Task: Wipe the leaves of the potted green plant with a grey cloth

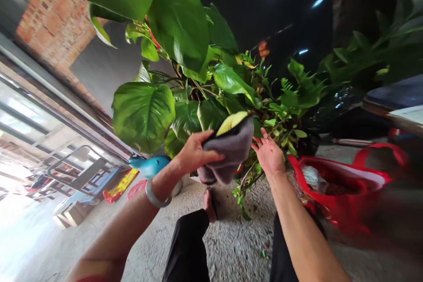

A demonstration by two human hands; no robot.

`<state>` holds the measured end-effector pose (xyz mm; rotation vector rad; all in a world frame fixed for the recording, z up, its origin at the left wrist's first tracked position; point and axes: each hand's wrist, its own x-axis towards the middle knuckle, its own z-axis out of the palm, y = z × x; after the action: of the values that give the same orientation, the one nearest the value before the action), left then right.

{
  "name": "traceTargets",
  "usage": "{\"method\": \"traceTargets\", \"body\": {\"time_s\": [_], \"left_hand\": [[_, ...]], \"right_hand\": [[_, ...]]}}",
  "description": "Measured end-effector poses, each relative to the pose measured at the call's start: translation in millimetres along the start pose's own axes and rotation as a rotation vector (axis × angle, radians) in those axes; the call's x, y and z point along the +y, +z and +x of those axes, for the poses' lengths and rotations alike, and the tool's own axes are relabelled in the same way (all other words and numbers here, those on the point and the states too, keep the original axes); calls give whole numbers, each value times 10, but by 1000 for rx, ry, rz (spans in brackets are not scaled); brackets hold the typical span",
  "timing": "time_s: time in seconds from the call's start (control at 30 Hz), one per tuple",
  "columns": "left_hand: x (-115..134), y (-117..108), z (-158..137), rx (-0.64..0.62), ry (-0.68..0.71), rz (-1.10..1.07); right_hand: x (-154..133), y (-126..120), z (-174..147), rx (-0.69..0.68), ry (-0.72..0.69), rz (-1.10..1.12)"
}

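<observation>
My left hand [194,152] grips a grey cloth [229,152], folded over a yellowish leaf [231,122] low in the big-leaved plant [185,97]. My right hand [269,154] is open, palm toward the foliage, holding nothing, just beside the cloth. Risk as I judge it: the leaf has no backing from the open hand, so a firm rub could crease or tear it off its stalk. A tug might also rock the whole plant toward the red bag [340,187] on the floor nearby
</observation>
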<state>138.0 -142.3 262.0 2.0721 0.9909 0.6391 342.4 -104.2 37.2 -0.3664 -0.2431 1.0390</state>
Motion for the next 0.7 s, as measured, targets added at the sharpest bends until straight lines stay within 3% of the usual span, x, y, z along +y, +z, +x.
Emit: {"method": "traceTargets", "body": {"time_s": [0.1, 0.17, 0.23, 0.3, 0.37, 0.43, 0.57, 0.7], "left_hand": [[269, 66, 367, 202, 287, 121], [324, 169, 588, 250, 384, 227], [266, 269, 730, 154, 353, 376], [141, 300, 769, -48, 223, 532], [24, 228, 715, -239, 69, 614], [-18, 66, 607, -327, -30, 607], [169, -326, 450, -286, -25, 528], [340, -470, 517, -8, 90, 466]], "right_hand": [[109, -7, -139, 20, 31, -63], [210, 3, -303, 13, 40, -119], [330, 23, -496, -1, 20, -200], [458, 37, -686, -66, -41, -337], [587, 29, -860, -180, -146, -531], [717, 1, -1019, -278, -271, -743], [970, -17, -1293, -355, -460, -1028], [1127, 97, -1462, -338, -577, -1159]]}}
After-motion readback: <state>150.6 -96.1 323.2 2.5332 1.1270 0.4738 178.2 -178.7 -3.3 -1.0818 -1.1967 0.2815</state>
